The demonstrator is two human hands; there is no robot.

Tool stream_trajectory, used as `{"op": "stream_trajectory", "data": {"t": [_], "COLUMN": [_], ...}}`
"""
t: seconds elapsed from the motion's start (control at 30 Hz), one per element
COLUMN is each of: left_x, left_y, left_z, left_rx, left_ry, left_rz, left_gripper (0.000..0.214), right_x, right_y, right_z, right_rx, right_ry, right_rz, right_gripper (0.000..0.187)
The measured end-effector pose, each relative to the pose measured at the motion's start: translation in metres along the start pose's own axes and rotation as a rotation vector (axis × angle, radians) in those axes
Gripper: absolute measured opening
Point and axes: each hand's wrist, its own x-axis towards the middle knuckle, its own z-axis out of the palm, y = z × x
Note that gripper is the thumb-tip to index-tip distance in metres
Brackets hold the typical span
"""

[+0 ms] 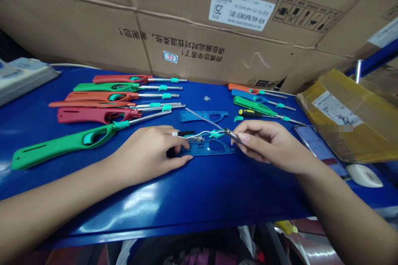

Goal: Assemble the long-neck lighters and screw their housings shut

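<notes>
My right hand (264, 143) pinches a metal lighter tube (229, 133) at its near end. A thin white wire (214, 131) and a pale strip (203, 117) run leftward from it. My left hand (158, 147) grips the left end of a blue lighter shell half (208, 149), thumb along its front edge. Inside that shell, by my left fingers, lie a small metal part (197, 138) and a black piece (186, 133); a white tip (175, 134) shows above the fingers. A teal trigger (217, 133) sits between my hands. Behind it lies the other blue shell half (202, 116).
Several long lighters (96, 96) lie in a row at left, with more (258, 104) at right near a yellow-black screwdriver (250, 113). A phone (320, 149), white mouse (364, 175) and yellow-wrapped package (345, 112) stand farther right. A large cardboard box (186, 16) closes off the back.
</notes>
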Motion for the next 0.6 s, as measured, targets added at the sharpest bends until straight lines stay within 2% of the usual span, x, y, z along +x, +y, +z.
{"op": "stream_trajectory", "data": {"t": [0.1, 0.27, 0.6], "left_x": [0.001, 0.0, 0.002], "left_y": [0.0, -0.001, -0.001], "left_z": [-0.001, -0.001, -0.003], "left_rx": [0.016, 0.005, -0.003], "left_ry": [-0.018, -0.002, 0.053], "left_rz": [0.0, 0.018, 0.101], "left_gripper": [0.018, 0.018, 0.015], "right_x": [-0.002, -0.001, 0.0], "right_y": [0.003, 0.01, 0.013], "right_z": [0.001, 0.003, 0.001], "right_rx": [0.051, 0.082, -0.09], "right_ry": [-0.017, -0.001, 0.036], "right_rz": [0.046, 0.034, -0.074], "right_gripper": [0.03, 0.029, 0.017]}}
